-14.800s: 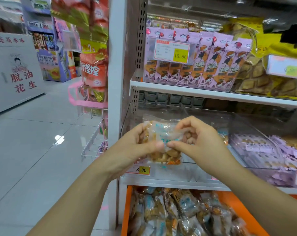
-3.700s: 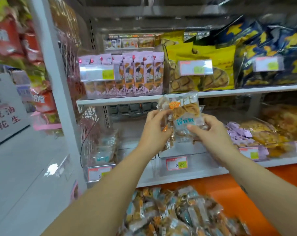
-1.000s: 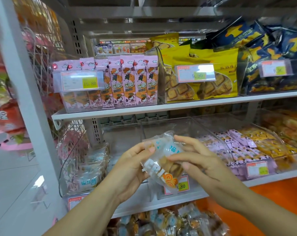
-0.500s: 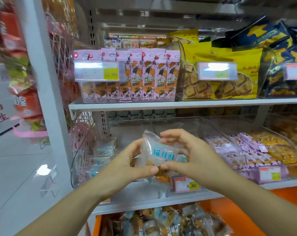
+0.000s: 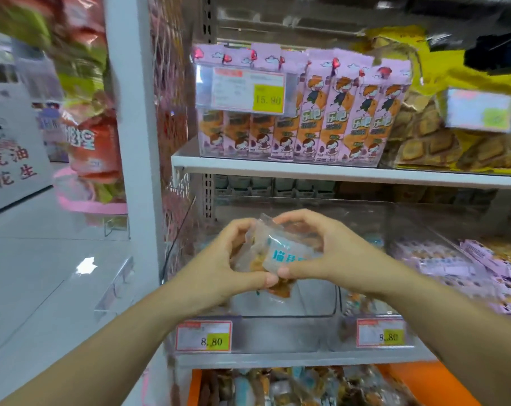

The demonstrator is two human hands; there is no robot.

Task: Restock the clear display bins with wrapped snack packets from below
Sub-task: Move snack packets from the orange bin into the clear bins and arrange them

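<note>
Centre of the frame: one snack packet [image 5: 280,254], clear plastic with blue lettering and brown pieces inside, held up between two hands. The left hand [image 5: 225,265] grips its left side, fingers curled over the top edge and thumb tucked underneath. The right hand [image 5: 333,256] grips the right side the same way, and the two thumb tips almost meet below the packet. The packet hangs in front of the open mouth of a clear bin [image 5: 286,313] on the middle shelf [image 5: 307,360], above the bin's floor and not resting on it.

At lower centre, a price tag [image 5: 203,336] reads 8.80. A second tag [image 5: 380,333] with the same figure sits to its right, on the neighbouring bin. Near the right edge, another clear bin holds purple packets [image 5: 453,266].

Along the bottom edge, an orange tray [image 5: 195,388] under the shelf is heaped with loose packets [image 5: 277,388], blurred.

In the upper centre, pink cartons [image 5: 345,112] stand upright in a row on the upper shelf [image 5: 307,171], behind a tag reading 15.80 [image 5: 248,89]. Yellow bags [image 5: 441,142] lie just beside them at upper right. A white post [image 5: 137,127] runs down left of centre, with blurred hanging bags [image 5: 93,142] at upper left.
</note>
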